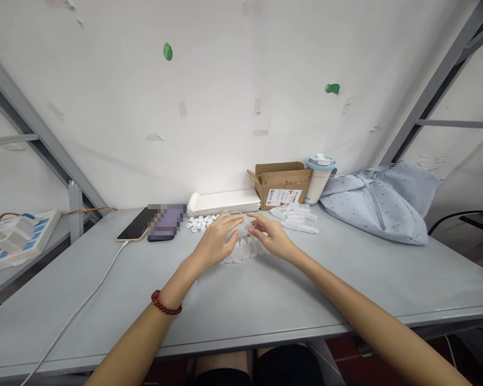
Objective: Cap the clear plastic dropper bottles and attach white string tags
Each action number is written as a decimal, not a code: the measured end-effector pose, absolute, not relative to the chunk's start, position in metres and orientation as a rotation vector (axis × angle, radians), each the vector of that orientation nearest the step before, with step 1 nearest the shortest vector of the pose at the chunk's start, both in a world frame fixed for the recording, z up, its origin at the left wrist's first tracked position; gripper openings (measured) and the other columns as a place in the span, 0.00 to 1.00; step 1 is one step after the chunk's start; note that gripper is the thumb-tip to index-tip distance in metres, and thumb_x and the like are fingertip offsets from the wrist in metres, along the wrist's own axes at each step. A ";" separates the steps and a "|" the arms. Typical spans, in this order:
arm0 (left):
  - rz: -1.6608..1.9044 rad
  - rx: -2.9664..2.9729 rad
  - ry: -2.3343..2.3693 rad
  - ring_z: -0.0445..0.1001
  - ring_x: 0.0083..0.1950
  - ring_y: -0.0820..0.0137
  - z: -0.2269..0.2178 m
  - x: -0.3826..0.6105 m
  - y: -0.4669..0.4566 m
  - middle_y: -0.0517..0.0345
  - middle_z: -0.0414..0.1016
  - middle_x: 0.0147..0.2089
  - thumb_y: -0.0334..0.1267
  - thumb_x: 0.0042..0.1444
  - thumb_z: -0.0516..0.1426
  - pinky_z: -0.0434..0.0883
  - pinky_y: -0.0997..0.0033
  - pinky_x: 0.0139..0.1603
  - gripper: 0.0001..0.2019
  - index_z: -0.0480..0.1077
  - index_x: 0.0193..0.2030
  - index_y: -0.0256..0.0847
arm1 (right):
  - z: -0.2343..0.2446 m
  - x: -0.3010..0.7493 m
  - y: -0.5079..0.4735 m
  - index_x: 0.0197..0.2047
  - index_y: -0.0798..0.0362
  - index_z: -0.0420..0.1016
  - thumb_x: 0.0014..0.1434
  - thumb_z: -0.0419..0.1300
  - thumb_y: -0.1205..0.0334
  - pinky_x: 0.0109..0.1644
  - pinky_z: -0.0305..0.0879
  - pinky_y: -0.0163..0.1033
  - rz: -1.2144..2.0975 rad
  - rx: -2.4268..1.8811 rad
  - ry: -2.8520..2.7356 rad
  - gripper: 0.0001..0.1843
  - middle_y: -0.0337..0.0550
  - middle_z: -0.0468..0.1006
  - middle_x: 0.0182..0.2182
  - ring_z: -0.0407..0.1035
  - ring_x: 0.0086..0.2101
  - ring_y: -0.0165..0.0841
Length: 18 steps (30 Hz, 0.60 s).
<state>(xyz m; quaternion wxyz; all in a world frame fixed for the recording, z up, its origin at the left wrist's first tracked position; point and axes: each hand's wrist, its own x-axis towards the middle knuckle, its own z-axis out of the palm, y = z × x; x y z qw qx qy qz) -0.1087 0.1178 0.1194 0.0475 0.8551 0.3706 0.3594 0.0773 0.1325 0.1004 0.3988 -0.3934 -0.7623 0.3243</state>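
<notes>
My right hand (274, 237) pinches a small translucent plastic piece (247, 222), apparently one of the small bottles, between thumb and fingertips. Facing it, my left hand (219, 239) has its fingers stretched out and its thumb apart, close to that piece. Whether the left fingertips touch it is hard to make out. Below both hands several translucent small bottles (243, 250) lie side by side in a row, partly hidden by the hands. Small white caps (199, 222) lie in a loose pile beyond my left hand. More translucent bottles (298, 219) lie to the right of my right hand.
Behind the hands stand a white flat stack (225, 202), an open cardboard box (284, 179) and a lidded cup (319, 182). A blue cloth bag (380, 206) lies right. Two phones (133, 225) lie left, one with a white cable (84, 303). A power strip (26, 241) sits far left.
</notes>
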 end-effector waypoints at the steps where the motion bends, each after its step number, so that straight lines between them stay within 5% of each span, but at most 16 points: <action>1: 1.092 2.614 1.121 0.68 0.54 0.62 0.119 -0.109 0.118 0.51 0.72 0.54 0.29 0.57 0.49 0.66 0.54 0.56 0.18 0.69 0.52 0.38 | 0.100 0.077 0.132 0.56 0.54 0.61 0.58 0.52 0.62 0.39 0.66 0.40 0.818 -0.989 -1.932 0.22 0.45 0.74 0.35 0.72 0.33 0.33; 18: 1.257 2.595 1.050 0.70 0.50 0.63 0.120 -0.106 0.117 0.51 0.75 0.48 0.27 0.56 0.50 0.69 0.59 0.51 0.15 0.73 0.47 0.37 | 0.102 0.077 0.133 0.51 0.53 0.62 0.59 0.52 0.62 0.38 0.67 0.40 0.851 -0.939 -1.884 0.16 0.43 0.74 0.33 0.73 0.32 0.33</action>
